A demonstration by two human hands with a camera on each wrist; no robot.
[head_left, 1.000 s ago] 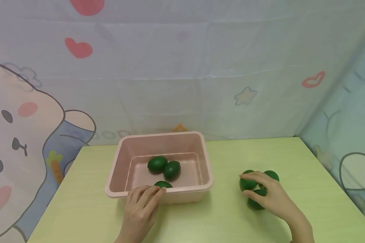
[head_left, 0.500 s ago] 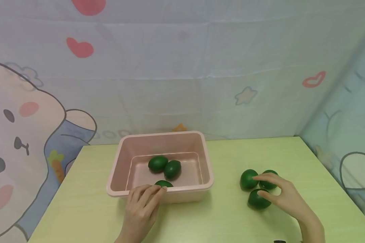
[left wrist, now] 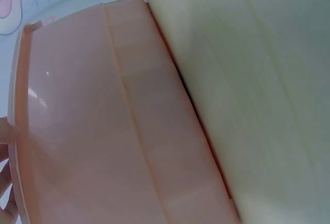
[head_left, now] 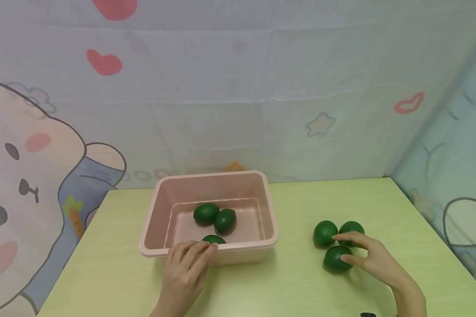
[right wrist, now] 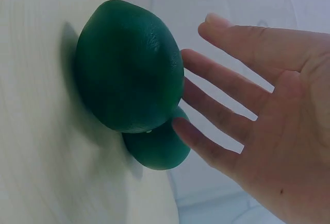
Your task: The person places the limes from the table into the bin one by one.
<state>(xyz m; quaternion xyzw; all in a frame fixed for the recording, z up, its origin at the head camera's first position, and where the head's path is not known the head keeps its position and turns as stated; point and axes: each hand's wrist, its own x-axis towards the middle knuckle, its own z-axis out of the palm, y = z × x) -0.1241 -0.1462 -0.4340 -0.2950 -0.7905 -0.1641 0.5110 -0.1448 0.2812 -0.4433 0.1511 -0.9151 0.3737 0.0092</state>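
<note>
Three dark green limes sit close together on the right of the table: a front lime (head_left: 334, 259), a back left lime (head_left: 324, 234) and a back right lime (head_left: 351, 227). Over them is my right hand (head_left: 381, 262), its fingers spread and holding nothing. The right wrist view shows a lime (right wrist: 129, 67) beside the fingers, with the thumb apart from it; whether a fingertip touches is unclear. My left hand (head_left: 184, 273) holds the near rim of a pink plastic bin (head_left: 214, 187), fingers hooked over it. Three more limes (head_left: 206, 214) lie inside, one partly hidden by the near wall.
The light green table (head_left: 293, 281) carries the bin left of centre. A printed cloth (head_left: 222, 88) hangs behind it, and another cloth (head_left: 456, 176) hangs along the right side. A small dark object (head_left: 368, 314) shows at the bottom edge near my right wrist.
My right hand has drawn back to the right, away from the back left lime, uncovering more of the three limes. My left hand and the bin stay put.
</note>
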